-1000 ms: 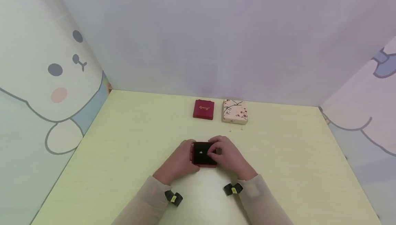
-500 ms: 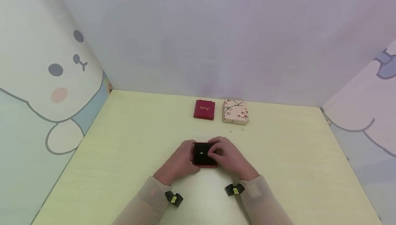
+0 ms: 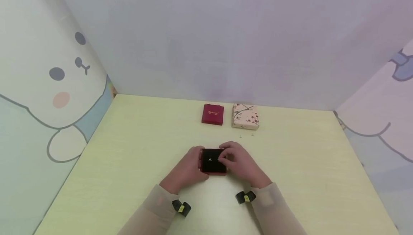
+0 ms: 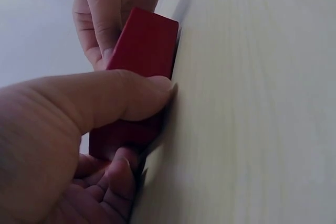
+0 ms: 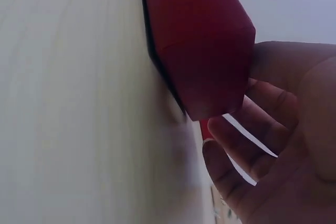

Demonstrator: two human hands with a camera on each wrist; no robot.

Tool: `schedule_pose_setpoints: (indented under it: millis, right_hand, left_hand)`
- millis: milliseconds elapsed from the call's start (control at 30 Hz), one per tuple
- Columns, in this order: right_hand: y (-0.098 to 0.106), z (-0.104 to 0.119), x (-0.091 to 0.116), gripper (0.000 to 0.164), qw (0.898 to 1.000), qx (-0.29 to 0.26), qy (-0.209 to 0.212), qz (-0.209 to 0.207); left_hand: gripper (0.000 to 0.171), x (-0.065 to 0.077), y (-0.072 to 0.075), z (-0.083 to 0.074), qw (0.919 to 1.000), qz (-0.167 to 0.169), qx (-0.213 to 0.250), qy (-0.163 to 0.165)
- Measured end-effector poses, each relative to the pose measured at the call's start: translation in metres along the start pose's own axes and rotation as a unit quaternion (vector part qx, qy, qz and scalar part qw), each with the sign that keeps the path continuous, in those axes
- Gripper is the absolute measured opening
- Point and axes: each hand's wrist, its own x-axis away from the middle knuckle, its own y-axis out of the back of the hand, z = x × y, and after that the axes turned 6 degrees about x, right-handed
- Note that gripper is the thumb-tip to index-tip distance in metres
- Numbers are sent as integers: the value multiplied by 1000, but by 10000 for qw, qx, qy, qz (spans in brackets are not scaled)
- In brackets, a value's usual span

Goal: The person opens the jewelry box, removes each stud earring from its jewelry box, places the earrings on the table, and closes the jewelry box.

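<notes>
A red jewelry box base (image 3: 213, 173) with a black insert (image 3: 213, 167) lies on the table. My left hand (image 3: 188, 167) grips its left side; the left wrist view has the thumb (image 4: 131, 95) along the red wall (image 4: 149, 40). A small silvery star-shaped piece (image 3: 209, 159) sits on the insert. My right hand (image 3: 240, 163) is over the right part, thumb and forefinger tips close together. Beside those tips is a tiny bright piece (image 3: 218, 159); whether they still pinch it I cannot tell. In the right wrist view, the other fingers (image 5: 226, 166) lie loosely curled beside the box.
Behind the hands are a closed-looking red lid (image 3: 213, 114) with gold lettering and a flower-printed pale box (image 3: 245, 116). Two tiny pieces, one a stud-like bit (image 3: 240, 136), lie before the printed box. A curtain-like backdrop (image 3: 206, 48) rises behind the table.
My right fingertips have shifted slightly to the right, and the tiny bright piece beside them now shows. My left hand and the box have stayed in place.
</notes>
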Motion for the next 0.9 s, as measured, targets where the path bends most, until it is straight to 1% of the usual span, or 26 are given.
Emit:
schedule_pose_setpoints:
  millis: [100, 200, 333, 500, 700, 900]
  right_hand:
    - [7, 1, 1, 13, 9994, 274, 137, -173]
    - [16, 0, 4, 9, 9986, 377, 167, -336]
    - [30, -4, 6, 2, 9985, 348, -95, -411]
    - [51, -16, 7, 8, 9960, 422, -492, -610]
    - [74, -36, 13, 13, 9913, 418, -866, -895]
    - [87, -47, 14, 18, 9888, 440, -1025, -987]
  left_hand:
    - [83, 1, 0, -1, 10000, 4, 32, 34]
    - [84, 2, -1, -2, 9999, 2, 60, 113]
    - [85, 2, -3, -2, 9997, 0, 84, 216]
    - [86, 2, -4, -3, 9993, -7, 171, 332]
    - [85, 2, -4, -1, 9997, -30, 192, 178]
    - [85, 1, -5, 1, 9995, -30, 251, 200]
